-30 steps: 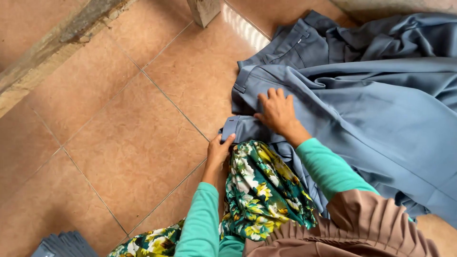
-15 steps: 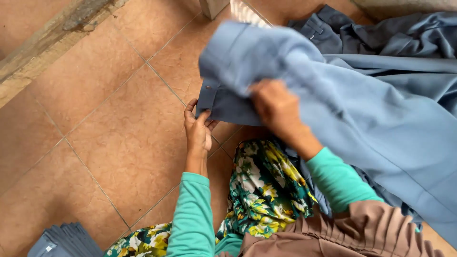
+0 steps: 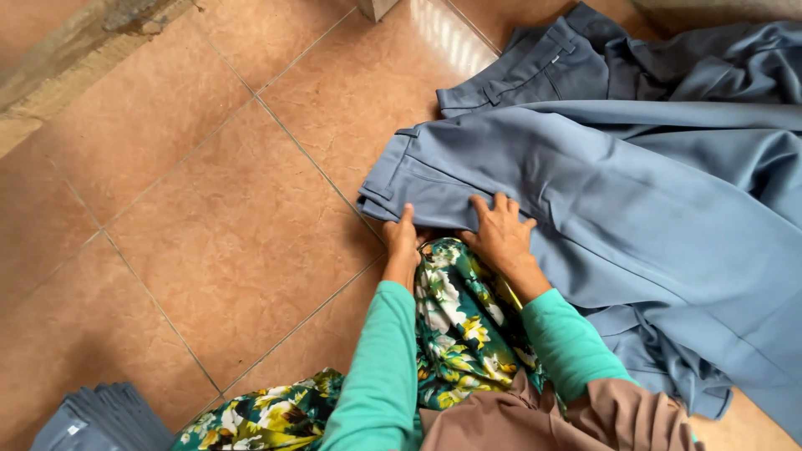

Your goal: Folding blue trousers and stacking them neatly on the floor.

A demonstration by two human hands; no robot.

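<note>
A pair of grey-blue trousers (image 3: 601,192) lies spread flat on the tiled floor, waistband toward the left. My left hand (image 3: 403,238) pinches the near corner of the waistband against the floor. My right hand (image 3: 501,230) lies palm down with fingers spread on the trouser fabric just to the right of it. Both arms wear teal sleeves. A green floral cloth (image 3: 464,326) covers my lap between the arms.
More grey-blue garments (image 3: 585,58) lie crumpled behind the spread pair. A stack of folded grey-blue pieces (image 3: 100,418) sits at the bottom left. Brown floor tiles (image 3: 217,209) stretch to the left, up to a concrete ledge (image 3: 75,50).
Half a second ago my right hand held the trousers lifted and folded over. Now they lie flat on the floor, and both hands press on the waistband end.
</note>
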